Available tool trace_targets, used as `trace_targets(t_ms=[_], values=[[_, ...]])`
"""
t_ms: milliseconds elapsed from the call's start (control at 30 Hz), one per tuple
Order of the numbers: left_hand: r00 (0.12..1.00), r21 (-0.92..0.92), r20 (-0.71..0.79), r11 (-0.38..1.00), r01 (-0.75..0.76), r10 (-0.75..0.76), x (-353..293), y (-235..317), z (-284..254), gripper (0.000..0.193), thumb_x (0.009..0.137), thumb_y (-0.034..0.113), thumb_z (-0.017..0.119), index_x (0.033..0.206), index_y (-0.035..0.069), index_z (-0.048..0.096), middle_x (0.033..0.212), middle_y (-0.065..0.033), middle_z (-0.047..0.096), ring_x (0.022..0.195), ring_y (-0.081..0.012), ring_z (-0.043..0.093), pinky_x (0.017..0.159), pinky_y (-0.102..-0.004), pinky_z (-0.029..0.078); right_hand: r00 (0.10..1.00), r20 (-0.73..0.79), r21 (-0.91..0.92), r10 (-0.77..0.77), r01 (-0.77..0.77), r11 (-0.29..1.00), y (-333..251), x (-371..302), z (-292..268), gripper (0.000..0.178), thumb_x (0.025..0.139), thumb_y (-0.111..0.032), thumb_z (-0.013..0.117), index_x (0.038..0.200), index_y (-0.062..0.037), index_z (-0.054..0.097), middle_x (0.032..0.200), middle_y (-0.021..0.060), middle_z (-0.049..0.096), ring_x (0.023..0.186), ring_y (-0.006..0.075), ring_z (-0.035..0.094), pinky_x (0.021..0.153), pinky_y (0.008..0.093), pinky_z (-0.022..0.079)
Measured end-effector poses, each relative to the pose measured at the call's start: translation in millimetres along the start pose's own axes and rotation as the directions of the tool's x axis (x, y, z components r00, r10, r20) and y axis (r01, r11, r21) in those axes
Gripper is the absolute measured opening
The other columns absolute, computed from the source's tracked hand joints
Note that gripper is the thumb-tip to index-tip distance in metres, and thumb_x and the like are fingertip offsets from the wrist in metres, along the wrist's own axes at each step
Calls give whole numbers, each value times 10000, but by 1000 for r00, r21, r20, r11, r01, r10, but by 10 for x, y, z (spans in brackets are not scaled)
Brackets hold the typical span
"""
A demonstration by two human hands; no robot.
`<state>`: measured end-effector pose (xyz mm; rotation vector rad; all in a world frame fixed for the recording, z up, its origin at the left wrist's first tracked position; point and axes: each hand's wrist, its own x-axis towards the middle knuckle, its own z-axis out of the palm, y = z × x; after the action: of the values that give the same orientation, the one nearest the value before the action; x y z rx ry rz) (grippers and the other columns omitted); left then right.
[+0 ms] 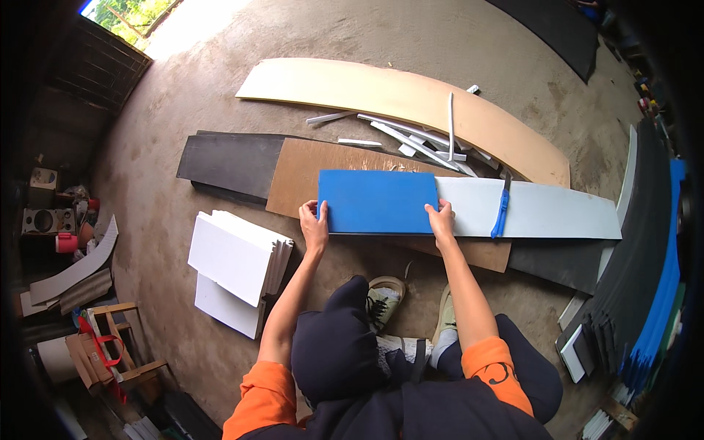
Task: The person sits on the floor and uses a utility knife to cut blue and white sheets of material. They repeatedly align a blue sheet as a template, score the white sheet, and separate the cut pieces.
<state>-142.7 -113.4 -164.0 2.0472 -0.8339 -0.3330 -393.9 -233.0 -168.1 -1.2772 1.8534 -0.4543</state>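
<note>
Between my two hands is a flat blue rectangular sheet (377, 202). My left hand (314, 227) grips its left edge with the thumb on top, and my right hand (441, 222) grips the right edge the same way. Beneath the sheet lie a brown board (295, 176) and a long white sheet (546, 209), whose left part the blue sheet hides. On the white sheet, to the right of my right hand, a blue-handled utility knife (501, 208) rests with its blade pointing away from me.
A stack of white sheets (231, 257) lies left of my left arm. Beyond the boards are white offcut strips (411, 139) and a curved tan board (396, 99). Black sheets (623, 242) and blue sheets (664, 293) line the right side. A wooden frame (121, 330) stands lower left.
</note>
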Motion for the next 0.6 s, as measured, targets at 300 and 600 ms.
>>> trace_targets(t_ms=[300, 600], values=[[969, -868, 223, 430, 248, -110, 177, 1276, -141, 428, 909, 212, 479, 1233, 35, 265, 1041, -145, 554, 931, -150, 544, 799, -256, 452, 974, 91, 940, -207, -16, 340, -925, -437, -849, 548, 774, -452, 617, 1125, -70, 443, 987, 65, 486, 948, 206, 495, 821, 380, 423], [896, -825, 441, 372, 426, -48, -151, 1936, -43, 323, 769, 147, 679, 1001, 5, 504, 901, -38, 572, 814, -113, 556, 748, -242, 457, 857, 90, 821, -508, 225, 525, -1392, -916, -441, 354, 836, -241, 597, 1083, -14, 485, 1032, 73, 545, 892, 142, 542, 757, 280, 467]])
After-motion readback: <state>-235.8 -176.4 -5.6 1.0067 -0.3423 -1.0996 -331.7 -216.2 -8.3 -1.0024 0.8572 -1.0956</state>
